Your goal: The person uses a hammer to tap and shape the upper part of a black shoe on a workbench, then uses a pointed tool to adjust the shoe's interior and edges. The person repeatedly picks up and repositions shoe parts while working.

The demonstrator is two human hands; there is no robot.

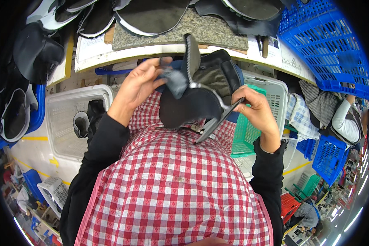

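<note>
In front of my apron lies a black boot upper [188, 107] with a grey-brown fabric lining, opened out over my lap. My right hand [254, 104] pinches its right-hand edge between thumb and fingers, so that a flat dark flap points down toward my waist. On the other side my left hand [141, 80] is raised, its fingertips closed on a small dark grey piece [175, 82], smeared by motion. That piece hangs just over the upper's left part; I cannot tell whether it touches.
Ahead is a workbench with a stone slab [180, 30], more black uppers [151, 15] and a wooden-handled tool [265, 47]. A white crate [49, 119] stands left, a green basket [244, 139] right. A blue crate [324, 45] juts in at upper right. Another person's sleeve [345, 119] shows far right.
</note>
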